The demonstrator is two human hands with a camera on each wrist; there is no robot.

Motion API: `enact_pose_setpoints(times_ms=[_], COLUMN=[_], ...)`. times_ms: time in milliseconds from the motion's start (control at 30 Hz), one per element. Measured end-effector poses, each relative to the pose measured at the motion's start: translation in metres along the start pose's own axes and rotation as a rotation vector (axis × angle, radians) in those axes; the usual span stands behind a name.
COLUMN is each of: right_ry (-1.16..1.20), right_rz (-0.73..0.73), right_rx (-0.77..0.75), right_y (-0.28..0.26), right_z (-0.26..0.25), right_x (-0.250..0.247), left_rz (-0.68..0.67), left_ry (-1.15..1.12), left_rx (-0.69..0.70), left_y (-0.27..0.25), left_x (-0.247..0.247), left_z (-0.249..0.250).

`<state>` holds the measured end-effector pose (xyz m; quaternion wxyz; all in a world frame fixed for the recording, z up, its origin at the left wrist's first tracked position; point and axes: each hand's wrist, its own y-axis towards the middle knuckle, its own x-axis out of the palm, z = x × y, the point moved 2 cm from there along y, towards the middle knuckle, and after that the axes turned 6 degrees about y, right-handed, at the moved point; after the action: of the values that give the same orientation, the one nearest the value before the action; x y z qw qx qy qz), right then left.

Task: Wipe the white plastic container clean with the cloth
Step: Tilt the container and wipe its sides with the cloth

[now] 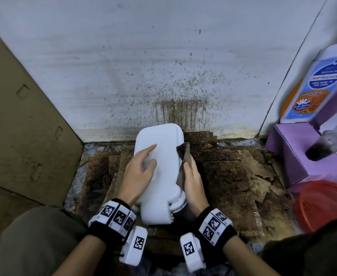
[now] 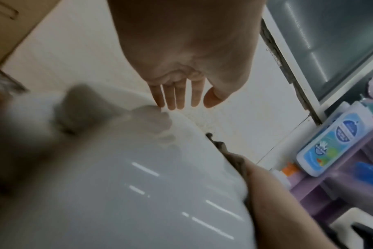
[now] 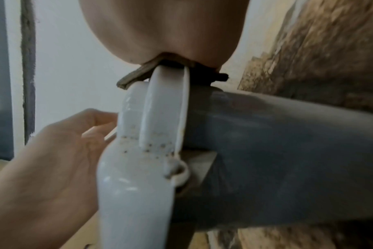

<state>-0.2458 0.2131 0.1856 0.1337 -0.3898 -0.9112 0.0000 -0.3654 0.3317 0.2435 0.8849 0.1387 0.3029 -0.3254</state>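
The white plastic container [image 1: 159, 172] lies on its side on the dirty floor [image 1: 233, 172], and the left hand [image 1: 137, 176] rests flat on top with loose, straight fingers to hold it steady. The right hand [image 1: 191, 184] pinches the one dark cloth [image 1: 183, 160] against the container's right edge. It should rub hard along that edge, where brown specks show, and the other hand should press down so the one container does not roll.

Two hands are showing: the left hand [image 1: 138, 176] and the right hand [image 1: 192, 181]. Between them one white container [image 1: 163, 176] is lying, with one dark cloth [image 1: 183, 156] at the right hand. Right of the hands, one bottle [image 1: 311, 84], two purple boxes [image 1: 295, 152] and one red basket [image 1: 323, 204] are sitting.
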Motion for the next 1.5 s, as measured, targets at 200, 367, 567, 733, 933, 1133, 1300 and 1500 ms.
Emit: enact_pose_setpoints(times_ms=[200,367,567,733,933,1133,1300,1500], right_ry=[-0.188,-0.323,-0.337,-0.235,-0.087,-0.237,-0.314,-0.348], right_rz=[0.008,0.036,0.041,0.095,0.329,0.420,0.234,0.242], right_rx=[-0.010,0.035,0.082,0.077,0.035,-0.003,0.015,0.053], right_y=[0.001,0.008,0.004,-0.003,-0.034,-0.059,-0.055,-0.033], right_z=[-0.005,-0.006,-0.009,-0.008,0.002,0.017,0.010,0.007], right_x=[-0.028,-0.052,-0.062,-0.062,-0.050,-0.022,-0.009,-0.018], left_rz=[0.051,-0.174,-0.218,-0.219,-0.261,-0.303,-0.185,-0.172], left_ry=[0.248,0.069,-0.016,-0.081,-0.055,0.146,0.211,0.188], left_rx=[-0.265,-0.432,-0.300,-0.219,-0.117,-0.098,-0.101,-0.135], left_y=[-0.004,-0.009,-0.011,-0.012,0.001,0.019,0.021,0.012], left_x=[-0.002,0.016,0.033,0.028,0.015,0.008,-0.003,0.000], left_z=[-0.011,-0.024,-0.024,-0.007,-0.008,-0.020,-0.036,-0.042])
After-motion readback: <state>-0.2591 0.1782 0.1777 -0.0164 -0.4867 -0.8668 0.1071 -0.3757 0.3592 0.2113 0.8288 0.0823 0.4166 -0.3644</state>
